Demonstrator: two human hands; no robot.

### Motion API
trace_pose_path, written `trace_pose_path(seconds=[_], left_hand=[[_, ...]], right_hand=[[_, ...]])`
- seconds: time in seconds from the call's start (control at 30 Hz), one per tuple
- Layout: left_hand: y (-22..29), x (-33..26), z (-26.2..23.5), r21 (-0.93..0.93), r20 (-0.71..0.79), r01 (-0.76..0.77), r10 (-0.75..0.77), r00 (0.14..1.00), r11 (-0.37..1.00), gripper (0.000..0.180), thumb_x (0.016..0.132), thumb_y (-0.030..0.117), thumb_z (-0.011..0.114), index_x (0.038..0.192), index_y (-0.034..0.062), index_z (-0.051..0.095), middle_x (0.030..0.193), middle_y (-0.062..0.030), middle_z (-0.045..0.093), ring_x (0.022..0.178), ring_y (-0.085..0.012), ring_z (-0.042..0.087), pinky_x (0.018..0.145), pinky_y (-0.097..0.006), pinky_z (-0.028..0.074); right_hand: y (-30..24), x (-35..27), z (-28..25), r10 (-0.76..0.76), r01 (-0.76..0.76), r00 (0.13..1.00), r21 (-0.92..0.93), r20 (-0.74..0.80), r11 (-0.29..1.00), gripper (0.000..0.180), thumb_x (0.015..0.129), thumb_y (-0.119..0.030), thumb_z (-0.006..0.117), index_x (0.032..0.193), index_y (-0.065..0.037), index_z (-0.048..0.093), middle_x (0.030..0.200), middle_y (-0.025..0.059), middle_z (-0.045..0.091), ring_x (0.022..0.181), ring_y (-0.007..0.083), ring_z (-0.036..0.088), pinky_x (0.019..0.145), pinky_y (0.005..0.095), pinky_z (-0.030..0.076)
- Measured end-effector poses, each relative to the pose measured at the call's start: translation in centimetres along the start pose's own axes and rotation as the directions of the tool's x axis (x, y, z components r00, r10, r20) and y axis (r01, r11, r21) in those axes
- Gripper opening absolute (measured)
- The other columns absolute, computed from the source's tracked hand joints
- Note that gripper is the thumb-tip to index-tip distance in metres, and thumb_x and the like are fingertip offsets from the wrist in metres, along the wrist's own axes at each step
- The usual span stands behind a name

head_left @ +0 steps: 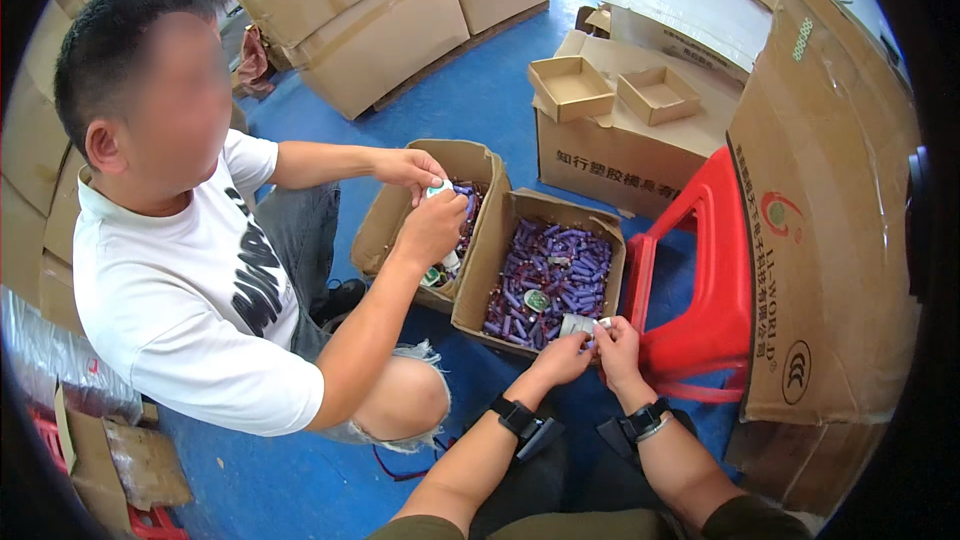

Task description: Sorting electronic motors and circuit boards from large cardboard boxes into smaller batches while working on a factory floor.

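Head view: one wide fisheye camera, worn on the person's head, facing ahead and steeply down. Picture upright, unmirrored; rim dark and rounded, straight edges bowed. Nearest: own forearms [470, 470], entering between five and six o'clock. Close range: left hand [565, 358] and right hand [617, 345], toward five; seated co-worker [200, 310], nine o'clock. Farther off: stacked cartons [400, 40], eleven o'clock.

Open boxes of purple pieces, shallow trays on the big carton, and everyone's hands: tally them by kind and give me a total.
Open boxes of purple pieces: 2
Shallow trays: 2
Wearer's hands: 2
Co-worker's hands: 2
Total: 8
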State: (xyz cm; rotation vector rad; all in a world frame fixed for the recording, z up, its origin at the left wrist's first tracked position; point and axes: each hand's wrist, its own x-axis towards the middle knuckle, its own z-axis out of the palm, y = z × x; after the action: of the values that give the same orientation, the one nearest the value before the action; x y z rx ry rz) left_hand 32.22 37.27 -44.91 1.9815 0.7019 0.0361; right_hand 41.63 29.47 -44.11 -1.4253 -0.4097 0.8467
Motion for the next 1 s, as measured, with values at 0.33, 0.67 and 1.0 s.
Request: trace_pose_path(seconds=[0.33,0.67,1.0], left_hand=[[0.8,-0.4,0.1,-0.02,-0.008,0.005,-0.006,1.0,1.0,0.027,0.082,0.022,0.048,0.097,-0.0003,0.055,0.09,-0.0189,0.06,0.086,-0.0321,0.058,0.073,-0.037,0.045],[0.9,-0.5,-0.4,-0.005,0.003,0.01,-0.01,1.0,1.0,0.031,0.083,0.025,0.048,0.101,0.0008,0.055,0.089,-0.0189,0.06,0.083,-0.0321,0.058,0.071,-0.037,0.045],[1.1,-0.3,-0.2,-0.028,0.015,-0.005,0.006,1.0,1.0,0.028,0.085,0.023,0.045,0.097,-0.0007,0.054,0.09,-0.0211,0.059,0.085,-0.0347,0.057,0.071,-0.038,0.044]], right_hand=[[0.2,-0.2,-0.2,0.015,-0.015,1.0,0.008,-0.006,1.0,0.005,0.083,-0.006,0.053,0.082,-0.004,0.049,0.062,-0.0004,0.051,0.052,0.0052,0.047,0.047,0.0181,0.036],[0.2,0.0,-0.1,0.007,-0.008,1.0,0.069,0.008,0.998,0.005,0.083,-0.006,0.053,0.082,-0.005,0.048,0.064,-0.0008,0.051,0.052,0.0051,0.047,0.046,0.0183,0.037],[-0.1,-0.1,-0.2,-0.004,0.003,1.0,0.103,0.007,0.995,0.005,0.082,-0.005,0.054,0.081,-0.003,0.05,0.063,0.0004,0.052,0.052,0.0055,0.048,0.047,0.0185,0.036]])
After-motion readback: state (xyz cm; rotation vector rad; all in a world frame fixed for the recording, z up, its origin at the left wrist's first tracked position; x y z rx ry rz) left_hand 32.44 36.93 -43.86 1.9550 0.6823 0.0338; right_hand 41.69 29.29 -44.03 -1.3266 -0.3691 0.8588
